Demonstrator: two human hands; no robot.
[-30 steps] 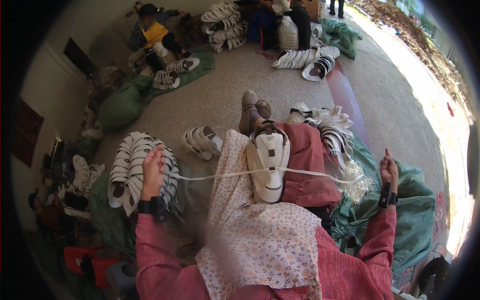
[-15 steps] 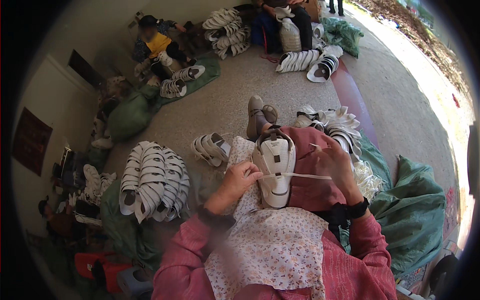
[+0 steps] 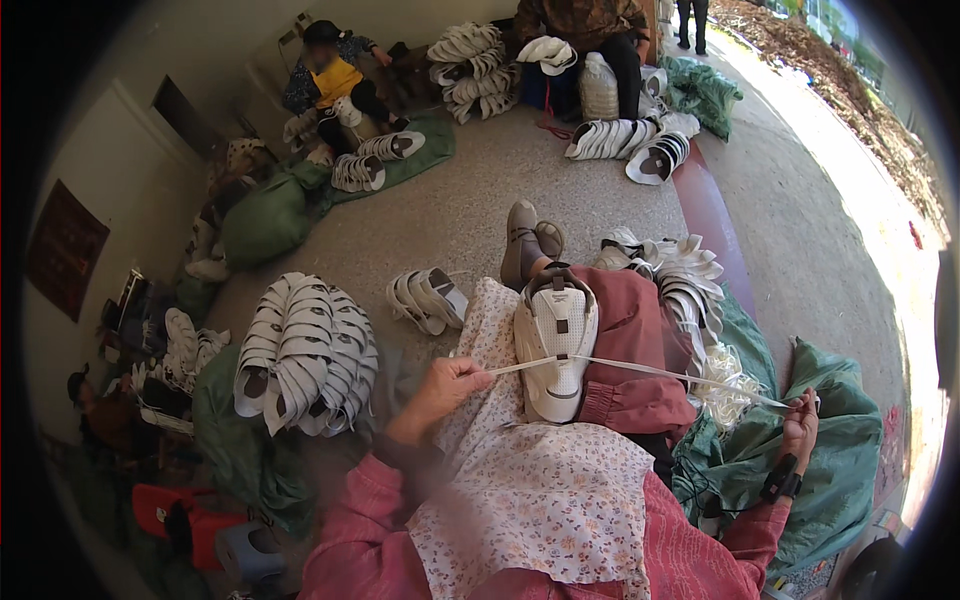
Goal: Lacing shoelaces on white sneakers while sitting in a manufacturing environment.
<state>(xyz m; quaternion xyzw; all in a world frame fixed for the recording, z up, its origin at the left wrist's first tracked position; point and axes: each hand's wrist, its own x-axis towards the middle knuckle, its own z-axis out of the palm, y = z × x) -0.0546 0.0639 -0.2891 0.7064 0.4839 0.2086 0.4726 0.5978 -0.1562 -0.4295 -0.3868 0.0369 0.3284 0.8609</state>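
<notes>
Across my lap lies a white shoe upper (image 3: 553,390) with a dark square on its middle. A flat white shoelace (image 3: 650,371) runs crosswise over it, stretched out to both sides. My left hand (image 3: 447,394) pinches the lace's left end just beside the upper. Far out to the right, my right hand (image 3: 800,424) is closed on the longer end, above a green sack. The lace seems to pass through a small loop at the upper's middle. Beneath the upper are my red trouser leg (image 3: 635,345) and a flowered apron (image 3: 540,480).
Stacked shoe uppers (image 3: 305,355) stand on my left, with a smaller pair (image 3: 428,300) on the floor ahead. To my right are more uppers (image 3: 690,285), a heap of white laces (image 3: 732,390) and a green sack (image 3: 830,450). Two people (image 3: 340,85) sit farther back among piled uppers.
My right hand has swung far out to the right, drawing out more lace. My left hand has moved slightly left, away from the upper, still pinching its end.
</notes>
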